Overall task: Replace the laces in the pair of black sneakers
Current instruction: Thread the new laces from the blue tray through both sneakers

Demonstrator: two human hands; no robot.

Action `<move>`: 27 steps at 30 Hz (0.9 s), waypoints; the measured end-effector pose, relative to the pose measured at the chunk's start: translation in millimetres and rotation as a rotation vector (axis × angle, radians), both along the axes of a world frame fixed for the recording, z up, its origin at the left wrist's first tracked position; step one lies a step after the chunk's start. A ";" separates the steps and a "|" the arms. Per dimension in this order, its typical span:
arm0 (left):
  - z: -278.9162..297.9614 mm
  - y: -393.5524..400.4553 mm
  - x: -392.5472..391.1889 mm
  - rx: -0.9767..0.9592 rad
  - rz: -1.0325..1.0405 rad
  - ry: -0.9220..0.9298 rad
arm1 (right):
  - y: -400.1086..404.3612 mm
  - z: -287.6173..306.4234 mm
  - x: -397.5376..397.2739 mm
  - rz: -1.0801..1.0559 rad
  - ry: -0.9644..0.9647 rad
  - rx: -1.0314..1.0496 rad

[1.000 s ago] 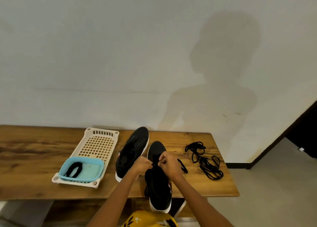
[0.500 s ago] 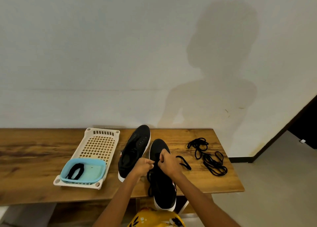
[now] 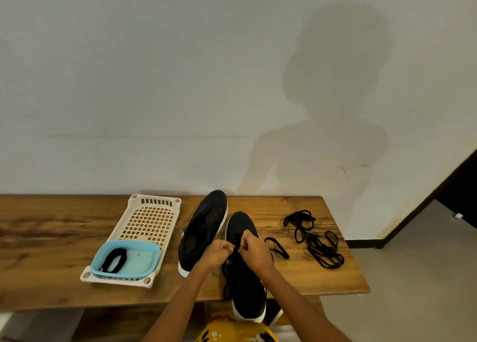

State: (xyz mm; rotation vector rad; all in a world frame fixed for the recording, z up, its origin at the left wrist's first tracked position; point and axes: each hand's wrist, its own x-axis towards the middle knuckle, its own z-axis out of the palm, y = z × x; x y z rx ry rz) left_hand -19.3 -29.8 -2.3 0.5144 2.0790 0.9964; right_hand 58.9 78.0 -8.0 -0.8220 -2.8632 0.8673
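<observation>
Two black sneakers with white soles lie on the wooden table (image 3: 51,238). The left sneaker (image 3: 204,228) has no lace in it. The right sneaker (image 3: 245,277) overhangs the table's front edge. My left hand (image 3: 216,254) and my right hand (image 3: 254,251) meet over its eyelets, each pinching the black lace (image 3: 236,248). One lace end (image 3: 277,247) trails to the right and another (image 3: 225,282) hangs down the shoe's left side.
A heap of loose black laces (image 3: 313,238) lies at the table's right end. A cream perforated tray (image 3: 149,223) stands at the left, holding a light blue dish (image 3: 144,261) with a coiled black lace (image 3: 114,259). The wall is right behind the table.
Both hands stay together on the lace over the right sneaker, with only small finger movements. The view has shifted slightly, and the trailing lace end at the right has moved a little.
</observation>
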 end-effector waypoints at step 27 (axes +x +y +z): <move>-22.6 13.8 11.7 0.320 0.192 0.010 | 12.8 107.4 -29.6 0.083 0.276 -0.226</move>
